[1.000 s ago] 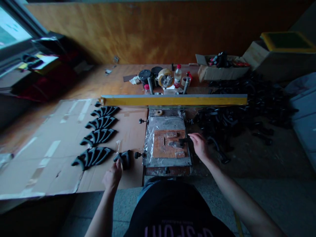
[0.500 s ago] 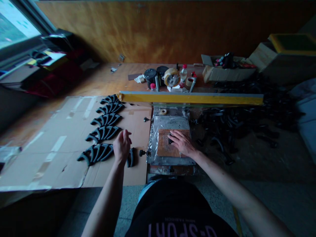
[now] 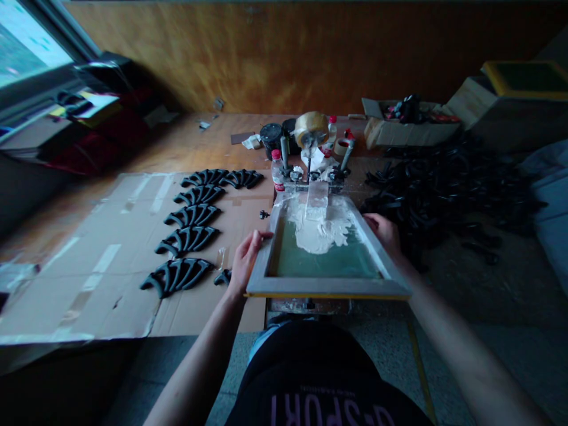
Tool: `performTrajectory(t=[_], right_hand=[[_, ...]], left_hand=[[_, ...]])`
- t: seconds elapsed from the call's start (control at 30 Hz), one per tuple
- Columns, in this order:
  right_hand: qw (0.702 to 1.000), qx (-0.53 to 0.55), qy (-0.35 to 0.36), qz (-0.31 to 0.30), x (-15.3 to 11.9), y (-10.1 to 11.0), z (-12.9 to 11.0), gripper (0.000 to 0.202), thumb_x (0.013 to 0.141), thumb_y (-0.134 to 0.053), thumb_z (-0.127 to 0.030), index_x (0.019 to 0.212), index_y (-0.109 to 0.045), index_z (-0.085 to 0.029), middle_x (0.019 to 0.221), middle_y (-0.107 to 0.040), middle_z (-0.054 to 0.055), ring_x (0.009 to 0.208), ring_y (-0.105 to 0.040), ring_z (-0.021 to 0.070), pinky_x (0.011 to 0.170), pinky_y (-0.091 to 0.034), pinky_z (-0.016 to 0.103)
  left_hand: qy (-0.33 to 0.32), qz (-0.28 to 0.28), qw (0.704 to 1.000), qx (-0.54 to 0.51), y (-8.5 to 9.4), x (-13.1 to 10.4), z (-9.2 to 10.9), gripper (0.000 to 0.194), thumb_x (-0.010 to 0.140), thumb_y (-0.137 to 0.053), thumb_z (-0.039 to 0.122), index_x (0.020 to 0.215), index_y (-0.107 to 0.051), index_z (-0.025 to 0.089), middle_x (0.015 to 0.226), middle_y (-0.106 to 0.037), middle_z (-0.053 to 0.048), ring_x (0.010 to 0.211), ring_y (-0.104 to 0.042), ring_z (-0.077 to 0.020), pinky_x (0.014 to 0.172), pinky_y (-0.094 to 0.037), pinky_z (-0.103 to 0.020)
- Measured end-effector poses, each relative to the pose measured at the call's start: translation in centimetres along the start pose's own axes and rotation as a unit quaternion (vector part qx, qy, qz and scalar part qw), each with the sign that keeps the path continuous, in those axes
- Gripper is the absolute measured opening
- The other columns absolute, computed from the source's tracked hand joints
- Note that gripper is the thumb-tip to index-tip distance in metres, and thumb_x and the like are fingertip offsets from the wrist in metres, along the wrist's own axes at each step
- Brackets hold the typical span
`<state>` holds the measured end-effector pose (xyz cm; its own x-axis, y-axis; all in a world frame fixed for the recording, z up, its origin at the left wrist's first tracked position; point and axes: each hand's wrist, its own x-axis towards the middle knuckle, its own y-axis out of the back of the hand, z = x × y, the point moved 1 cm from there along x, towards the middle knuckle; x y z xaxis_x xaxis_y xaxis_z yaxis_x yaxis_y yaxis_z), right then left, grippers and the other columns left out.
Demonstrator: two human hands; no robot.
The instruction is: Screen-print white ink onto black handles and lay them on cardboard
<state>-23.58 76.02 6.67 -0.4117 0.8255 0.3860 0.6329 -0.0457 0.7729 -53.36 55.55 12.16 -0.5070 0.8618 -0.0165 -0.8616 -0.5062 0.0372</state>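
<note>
A screen printing frame [image 3: 328,286] tilts down over the printing base, its near edge raised toward me. White ink [image 3: 320,238] is spread over the far half of its green mesh [image 3: 310,266]. A squeegee [image 3: 317,198] rests on the ink at the far end. My left hand [image 3: 247,257] is closed on the frame's left side, thumb along the edge. On the right side of the frame my right hand [image 3: 385,232] is closed too, its fingers partly hidden behind the rim. The brown plate on the base is hidden under the frame.
Rows of black curved handles [image 3: 177,277] lie on the cardboard [image 3: 110,278] at left. A dark pile of similar parts [image 3: 426,207] is at right. Behind the frame stand a bottle [image 3: 277,168], black tubs [image 3: 270,139] and a tape-wrapped weight [image 3: 310,129]. An open carton [image 3: 412,130] sits at back right.
The frame has swung down from its raised position to over the base. Both hands have moved to its sides and taken hold. The right hand has left the black piece on the brown plate.
</note>
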Motion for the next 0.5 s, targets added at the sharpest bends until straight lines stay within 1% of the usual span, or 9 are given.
performTrajectory(t=[0.03,0.1,0.17,0.2,0.27,0.33,0.4,0.43,0.5], right_hand=[[1.0,-0.002,0.009,0.017,0.9,0.2,-0.7,0.039,0.095,-0.043,-0.031,0.127,-0.061,-0.019,0.124,-0.063,0.013,0.112,-0.059,0.0277,0.095,-0.05,0.048],[0.998,-0.015,0.056,0.035,2.6,-0.5,-3.3,0.047,0.089,-0.055,-0.032,0.134,-0.054,-0.017,0.139,-0.05,0.016,0.123,-0.051,0.0302,0.102,-0.045,0.05],[0.992,-0.048,0.118,0.009,4.0,-2.1,-6.6,0.058,0.081,-0.067,-0.029,0.136,-0.05,-0.016,0.144,-0.043,0.017,0.127,-0.045,0.0324,0.105,-0.041,0.05],[0.988,-0.069,0.136,-0.019,4.5,-3.0,-8.1,0.058,0.079,-0.07,-0.026,0.133,-0.052,-0.016,0.14,-0.047,0.017,0.125,-0.046,0.0323,0.104,-0.042,0.049],[0.981,-0.102,0.14,-0.086,4.9,-4.5,-10.1,0.046,0.079,-0.071,-0.022,0.122,-0.057,-0.016,0.123,-0.059,0.015,0.113,-0.053,0.0287,0.095,-0.046,0.042],[0.972,-0.121,0.13,-0.154,4.1,-5.5,-10.8,0.028,0.081,-0.068,-0.022,0.107,-0.061,-0.016,0.104,-0.066,0.01,0.097,-0.059,0.0234,0.083,-0.047,0.033],[0.959,-0.129,0.157,-0.198,2.3,-5.7,-10.5,0.01,0.085,-0.062,-0.018,0.095,-0.062,-0.017,0.092,-0.067,0.007,0.088,-0.059,0.02,0.077,-0.045,0.029],[0.951,-0.127,0.19,-0.209,1.2,-5.5,-10.1,0.007,0.086,-0.059,-0.014,0.091,-0.063,-0.017,0.089,-0.067,0.006,0.087,-0.059,0.0193,0.076,-0.043,0.028],[0.93,-0.107,0.272,-0.221,-0.8,-4.6,-9.3,0.016,0.085,-0.052,-0.006,0.088,-0.064,-0.017,0.087,-0.066,0.006,0.087,-0.058,0.0186,0.075,-0.041,0.028]], left_hand=[[0.045,-0.024,0.999,0.012,0.4,-0.7,-1.6,0.051,0.082,-0.059,0.059,0.108,-0.068,0.016,0.087,-0.069,-0.004,0.071,-0.061,-0.014,0.06,-0.047,-0.022],[0.107,-0.049,0.993,0.024,0.7,-1.6,-5.0,0.066,0.078,-0.065,0.057,0.13,-0.058,0.018,0.084,-0.068,-0.003,0.067,-0.06,-0.0139,0.057,-0.045,-0.021],[0.129,-0.05,0.99,0.043,0.6,-1.8,-8.0,0.08,0.076,-0.066,0.057,0.144,-0.045,0.021,0.08,-0.067,-0.001,0.063,-0.058,-0.0134,0.054,-0.042,-0.021],[0.128,-0.044,0.989,0.062,0.6,-1.7,-9.3,0.081,0.077,-0.065,0.057,0.146,-0.042,0.021,0.078,-0.065,0.0,0.061,-0.057,-0.013,0.053,-0.041,-0.021],[0.122,-0.036,0.986,0.108,0.6,-1.3,-11.1,0.077,0.079,-0.061,0.058,0.145,-0.043,0.023,0.076,-0.064,0.001,0.06,-0.055,-0.0124,0.053,-0.04,-0.021],[0.117,-0.039,0.982,0.142,0.7,-0.9,-12.1,0.072,0.081,-0.058,0.058,0.142,-0.047,0.023,0.078,-0.065,0.0,0.062,-0.056,-0.0128,0.055,-0.041,-0.022],[0.117,-0.049,0.979,0.162,0.9,-0.7,-12.4,0.068,0.082,-0.055,0.059,0.139,-0.05,0.021,0.08,-0.065,-0.001,0.064,-0.057,-0.0136,0.056,-0.042,-0.022],[0.118,-0.053,0.977,0.167,0.9,-0.7,-12.4,0.067,0.083,-0.054,0.059,0.139,-0.051,0.021,0.081,-0.066,-0.001,0.065,-0.058,-0.014,0.057,-0.042,-0.022],[0.121,-0.052,0.976,0.175,1.0,-0.8,-12.2,0.065,0.084,-0.054,0.058,0.136,-0.053,0.021,0.082,-0.067,-0.002,0.067,-0.059,-0.0148,0.057,-0.043,-0.023]])
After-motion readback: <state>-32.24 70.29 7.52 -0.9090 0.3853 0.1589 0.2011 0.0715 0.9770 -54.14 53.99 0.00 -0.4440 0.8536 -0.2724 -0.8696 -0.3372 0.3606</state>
